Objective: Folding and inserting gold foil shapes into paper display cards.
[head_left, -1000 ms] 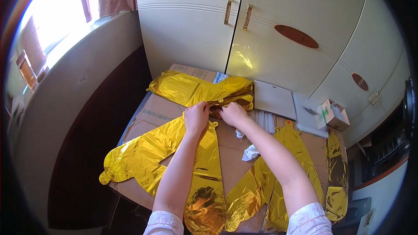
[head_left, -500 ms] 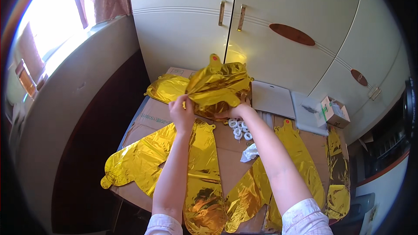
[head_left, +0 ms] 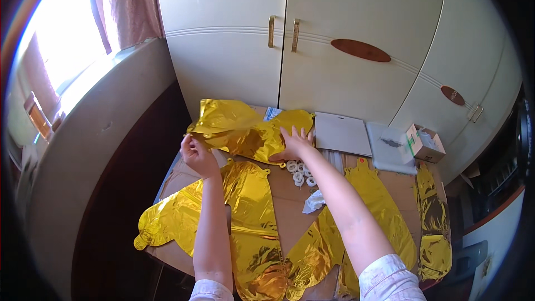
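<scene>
A gold foil balloon [head_left: 242, 136], uninflated and wrinkled, lies across the back of the table with its left part lifted. My left hand [head_left: 199, 157] is closed at its left edge, pinching the foil. On its right part my right hand [head_left: 295, 144] rests with fingers spread and stretched out, pressing the foil. Just below that hand sits a cluster of white ribbon rolls [head_left: 300, 174]. Another flat gold foil balloon [head_left: 253, 189] spreads under my left forearm, and one more [head_left: 379, 212] lies to the right of my right forearm.
Cardboard [head_left: 290, 212] covers the table. A crumpled white piece [head_left: 314, 202] lies near the rolls. At the back right are a white flat board [head_left: 343, 135], a clear plastic packet [head_left: 393, 153] and a small open box [head_left: 426, 144]. Folded gold foil [head_left: 434, 223] lies at the right edge. Cabinet doors [head_left: 223, 67] stand behind.
The bunched foil balloon has come down and spread sideways over the table's back. My left hand moved left with its edge; my right hand came from beneath to lie on top, fingers spread.
</scene>
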`<state>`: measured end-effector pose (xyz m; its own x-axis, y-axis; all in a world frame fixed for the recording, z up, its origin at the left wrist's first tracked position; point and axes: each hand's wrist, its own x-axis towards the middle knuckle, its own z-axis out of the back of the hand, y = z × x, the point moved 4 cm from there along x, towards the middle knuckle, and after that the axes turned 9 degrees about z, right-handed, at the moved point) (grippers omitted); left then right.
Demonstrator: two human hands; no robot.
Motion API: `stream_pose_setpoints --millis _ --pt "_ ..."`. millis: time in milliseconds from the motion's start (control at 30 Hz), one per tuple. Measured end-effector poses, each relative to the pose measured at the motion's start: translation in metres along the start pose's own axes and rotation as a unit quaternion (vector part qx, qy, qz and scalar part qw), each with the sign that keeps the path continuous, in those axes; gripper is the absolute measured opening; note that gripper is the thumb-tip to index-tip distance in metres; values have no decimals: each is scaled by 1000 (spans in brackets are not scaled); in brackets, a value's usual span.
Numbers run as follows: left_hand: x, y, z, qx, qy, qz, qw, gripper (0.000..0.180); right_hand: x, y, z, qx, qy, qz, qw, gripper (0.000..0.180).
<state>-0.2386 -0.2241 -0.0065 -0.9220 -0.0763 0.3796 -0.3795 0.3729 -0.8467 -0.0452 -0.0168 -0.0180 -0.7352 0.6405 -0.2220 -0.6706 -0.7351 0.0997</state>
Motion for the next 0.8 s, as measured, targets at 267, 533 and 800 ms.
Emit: stream_pose_setpoints --millis 267,533,800 --pt "-26 -69 -27 146 62 -222 962 11 -68 86 40 88 -384 346 851 129" --pt "-26 -157 -43 183 151 -342 909 9 -84 103 90 148 -502 211 825 61" --pt "-17 -175 -19 206 153 -331 908 36 -152 86 174 10 -567 274 777 12"
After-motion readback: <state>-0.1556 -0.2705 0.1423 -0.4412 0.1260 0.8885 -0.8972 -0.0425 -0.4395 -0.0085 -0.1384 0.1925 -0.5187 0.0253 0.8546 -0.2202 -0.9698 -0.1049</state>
